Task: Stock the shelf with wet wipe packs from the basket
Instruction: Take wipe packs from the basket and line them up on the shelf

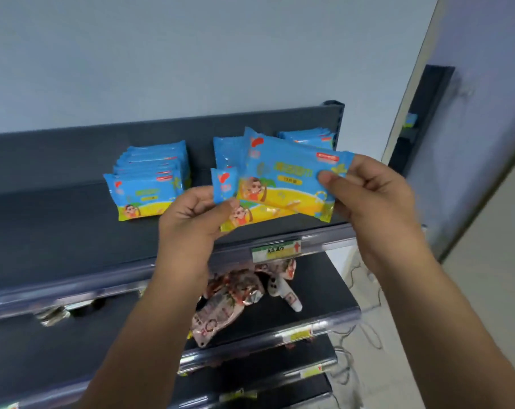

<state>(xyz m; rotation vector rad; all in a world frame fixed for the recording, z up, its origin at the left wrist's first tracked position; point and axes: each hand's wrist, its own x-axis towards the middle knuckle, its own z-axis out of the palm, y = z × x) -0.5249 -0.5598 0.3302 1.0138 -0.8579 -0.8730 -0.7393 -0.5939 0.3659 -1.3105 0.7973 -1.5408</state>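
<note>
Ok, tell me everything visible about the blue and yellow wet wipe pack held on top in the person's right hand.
The glossy blue and yellow plastic wet wipe pack is a flat soft pouch with crimped ends, a red logo, a cartoon figure and a yellow label. It is held tilted above the dark shelf's front edge. The right hand pinches its right end, thumb on the front. It overlaps a second, matching pack gripped by the left hand.

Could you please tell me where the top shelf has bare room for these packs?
The dark grey top shelf is bare left of the leftmost row of blue-and-yellow wet wipe packs; a narrow gap separates it from the middle row. The right end, by the hands, is crowded.
</note>
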